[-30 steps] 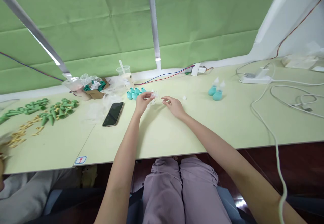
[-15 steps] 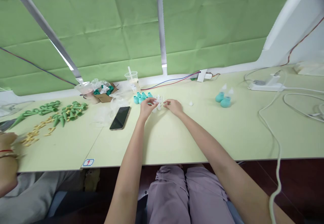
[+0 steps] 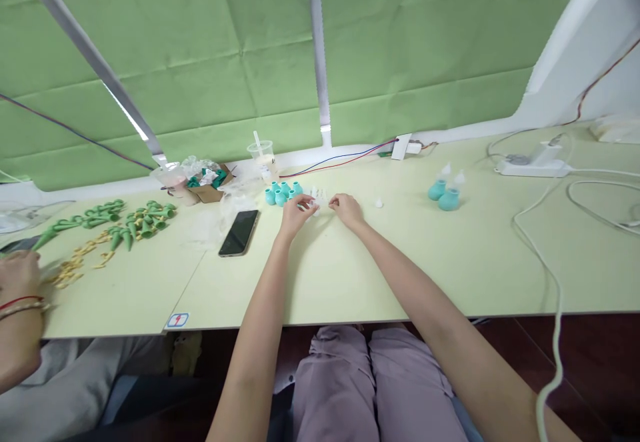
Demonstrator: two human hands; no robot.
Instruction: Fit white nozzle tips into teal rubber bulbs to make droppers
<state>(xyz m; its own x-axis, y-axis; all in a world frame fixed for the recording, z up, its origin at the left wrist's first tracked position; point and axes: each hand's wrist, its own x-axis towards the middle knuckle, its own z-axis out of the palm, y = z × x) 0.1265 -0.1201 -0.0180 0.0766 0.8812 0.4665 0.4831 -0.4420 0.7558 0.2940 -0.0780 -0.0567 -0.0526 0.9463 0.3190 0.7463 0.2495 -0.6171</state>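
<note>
My left hand (image 3: 296,217) is closed in a pinch at the near left side of a small group of translucent white nozzle tips (image 3: 319,194). A whitish tip shows at its fingertips. Just right of the group, my right hand (image 3: 349,211) has its thumb and fingers pressed together; whatever is between them is too small to make out. Several turquoise rubber bulbs (image 3: 283,195) stand beyond my left hand, partly hidden by it. One loose white tip (image 3: 379,203) stands apart to the right. Farther right are two turquoise bulbs (image 3: 449,199) with white tips fitted on top.
A phone (image 3: 239,233) lies left of my left arm. Behind it are a plastic bag (image 3: 207,225), a drink cup (image 3: 263,159) and a small cardboard box (image 3: 207,192). Green cones (image 3: 145,221) and a co-worker's hand (image 3: 19,279) are at left; a power strip (image 3: 537,167) with cables is at right.
Both my hands have shifted slightly to the right, still close to the white tips. The co-worker's hand at the left edge has moved up and inward. The view has shifted a little.
</note>
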